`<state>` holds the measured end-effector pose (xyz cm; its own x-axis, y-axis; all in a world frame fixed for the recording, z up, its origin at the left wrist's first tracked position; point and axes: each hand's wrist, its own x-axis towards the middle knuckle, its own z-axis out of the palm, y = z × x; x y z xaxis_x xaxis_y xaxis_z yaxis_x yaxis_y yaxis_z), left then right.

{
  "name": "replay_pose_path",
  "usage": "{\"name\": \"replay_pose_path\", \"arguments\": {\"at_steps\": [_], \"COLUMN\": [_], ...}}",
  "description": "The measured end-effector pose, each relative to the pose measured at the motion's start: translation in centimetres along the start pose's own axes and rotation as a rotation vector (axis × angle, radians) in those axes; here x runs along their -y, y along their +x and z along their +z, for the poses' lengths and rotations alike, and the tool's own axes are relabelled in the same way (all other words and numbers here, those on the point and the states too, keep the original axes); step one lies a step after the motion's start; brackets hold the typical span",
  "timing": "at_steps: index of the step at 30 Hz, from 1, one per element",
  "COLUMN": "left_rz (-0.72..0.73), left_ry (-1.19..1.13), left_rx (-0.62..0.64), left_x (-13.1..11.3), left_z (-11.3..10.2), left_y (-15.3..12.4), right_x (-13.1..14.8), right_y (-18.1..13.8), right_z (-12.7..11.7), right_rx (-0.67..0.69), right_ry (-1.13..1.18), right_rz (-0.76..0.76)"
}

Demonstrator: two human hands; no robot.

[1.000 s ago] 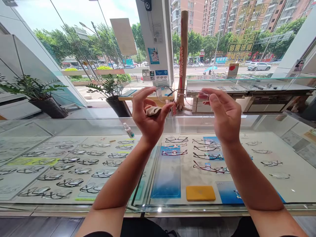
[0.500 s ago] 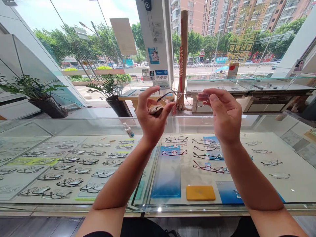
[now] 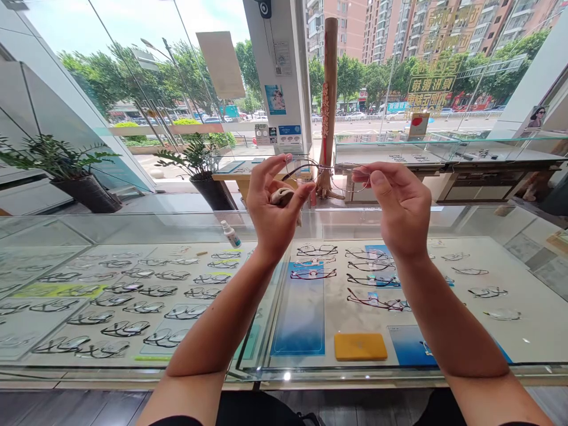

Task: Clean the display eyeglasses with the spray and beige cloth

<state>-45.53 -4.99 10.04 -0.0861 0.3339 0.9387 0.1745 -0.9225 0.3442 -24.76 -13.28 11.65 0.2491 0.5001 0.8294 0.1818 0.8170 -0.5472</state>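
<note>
A pair of thin-rimmed eyeglasses point(image 3: 326, 168) is held up at about chest height above the glass counter, seen against the window. My left hand point(image 3: 274, 222) grips one lens side between thumb and fingers, with a folded beige cloth point(image 3: 281, 195) tucked in the same palm. At the other lens, my right hand point(image 3: 404, 216) pinches the rim between thumb and fingers. One dark temple arm shows near the left fingers; the rest of the frame is faint against the bright background.
Below lies a glass display counter point(image 3: 306, 370) with rows of eyeglasses point(image 3: 126, 328) inside. A white spray bottle point(image 3: 231, 234) stands near its far side. A yellow case point(image 3: 360, 347) is at the near side. Beyond are potted plants point(image 3: 208, 186) and a wooden post point(image 3: 329, 89).
The eyeglasses have tilted a little, so the right lens looks narrower. My right hand has shifted slightly left and turned; my left hand has moved very little.
</note>
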Motion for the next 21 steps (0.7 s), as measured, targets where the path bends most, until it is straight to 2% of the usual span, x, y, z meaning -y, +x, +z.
{"name": "replay_pose_path", "arguments": {"at_steps": [4, 11, 16, 21], "left_rz": [-0.065, -0.027, -0.063, -0.1], "left_ry": [0.05, 0.034, 0.023, 0.015], "left_rx": [-0.004, 0.019, 0.07, 0.186], "left_x": [-0.6, -0.7, -1.8, -2.9], "left_z": [0.0, -0.2, 0.0, 0.0], "left_y": [0.0, 0.1, 0.2, 0.3], "right_x": [0.0, -0.8, -1.4, -1.1], "right_y": [0.1, 0.6, 0.9, 1.1], "right_z": [-0.1, -0.5, -0.9, -1.2], "right_rx": [0.015, 0.064, 0.062, 0.218], "right_ry": [-0.051, -0.041, -0.099, -0.197], "right_rz": [-0.002, 0.048, 0.032, 0.021]}}
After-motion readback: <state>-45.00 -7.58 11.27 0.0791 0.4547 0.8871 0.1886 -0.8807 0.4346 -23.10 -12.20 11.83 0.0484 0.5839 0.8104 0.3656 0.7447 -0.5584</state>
